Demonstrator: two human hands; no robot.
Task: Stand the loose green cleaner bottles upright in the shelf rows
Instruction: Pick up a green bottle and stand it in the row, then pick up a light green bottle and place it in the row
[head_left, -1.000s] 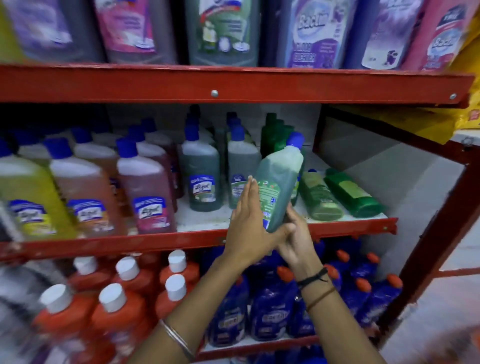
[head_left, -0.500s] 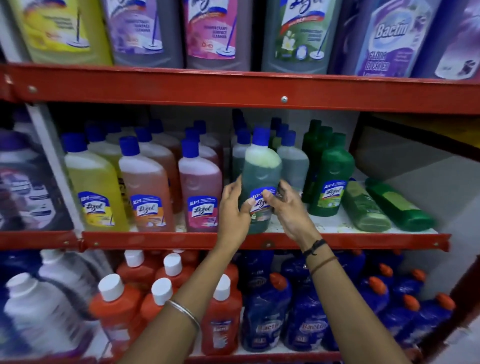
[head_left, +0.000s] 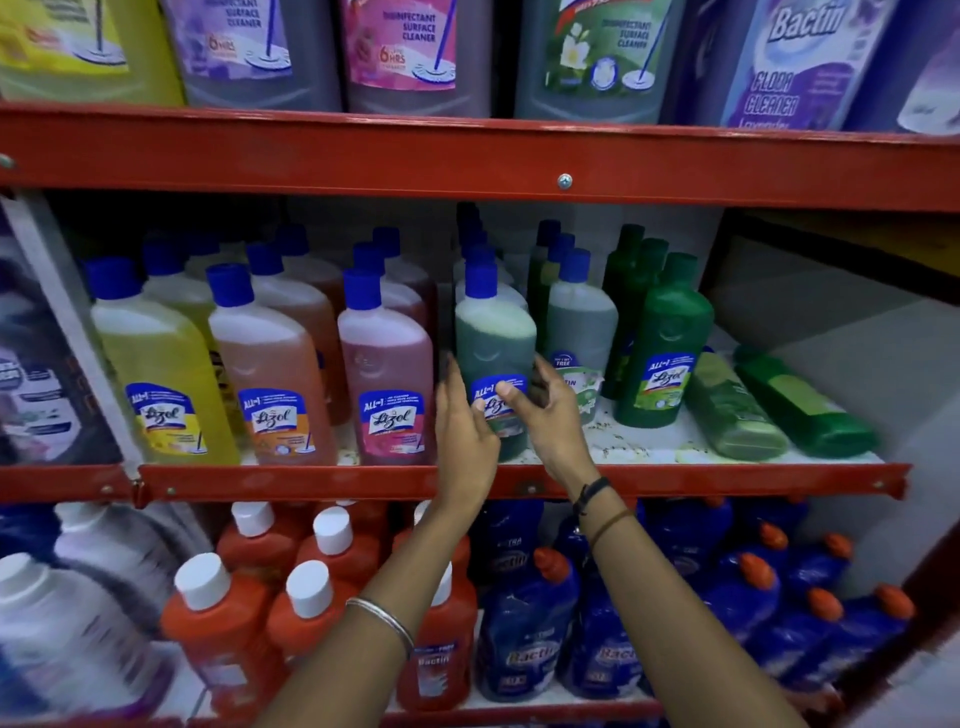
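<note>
A green cleaner bottle (head_left: 493, 338) with a blue cap stands upright at the front of a row on the middle shelf (head_left: 311, 480). My left hand (head_left: 464, 436) lies against its lower left side. My right hand (head_left: 545, 415) grips its lower right, thumb on the blue label. Further right, two loose green bottles lie on their sides on the same shelf: a pale green one (head_left: 737, 410) and a dark green one (head_left: 802, 405). Between them and my hands stands an upright dark green bottle (head_left: 670, 343) fronting its own row.
Yellow, orange and pink bottles (head_left: 270, 364) fill the rows to the left. Large cans stand on the upper shelf (head_left: 467, 156). Below are orange bottles (head_left: 223, 623) and blue bottles (head_left: 524, 623). A grey wall (head_left: 857, 322) closes the shelf's right end.
The bottle went from tilted in the air to upright on the shelf, set down into the row front. My view shifted left and closer; both hands stay on the bottle.
</note>
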